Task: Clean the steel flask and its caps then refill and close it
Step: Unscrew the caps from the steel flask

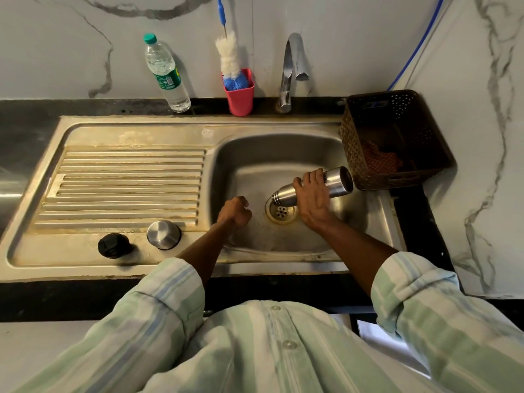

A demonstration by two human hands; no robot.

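A: Which step is this, would you say?

B: Emptying, by my reading; the right hand (313,201) has its grip wrapped round the steel flask (314,187), which is tipped mouth-down over the drain (281,212) inside the sink (249,171); I cannot make out any water leaving it, so whether it is draining or already dry I cannot tell.

A: And the other hand?

B: The left hand (234,212) hangs over the basin just left of the drain, fingers curled in on themselves, pinching nothing that I can see.

A: The caps?

B: Both off; the steel cap (164,234) and the black inner cap (114,245) sit side by side on the draining board, near its front edge, well apart from the flask.

A: So what does the next move call for?

B: Likely scrubbing; the bottle brush (231,63) stands in the red cup (240,97) on the desk behind the sink, beside the tap (292,72); the free left hand would have to reach up for it, while the right turns the flask's mouth upward; the water bottle (166,73) further left looks meant for the refill.
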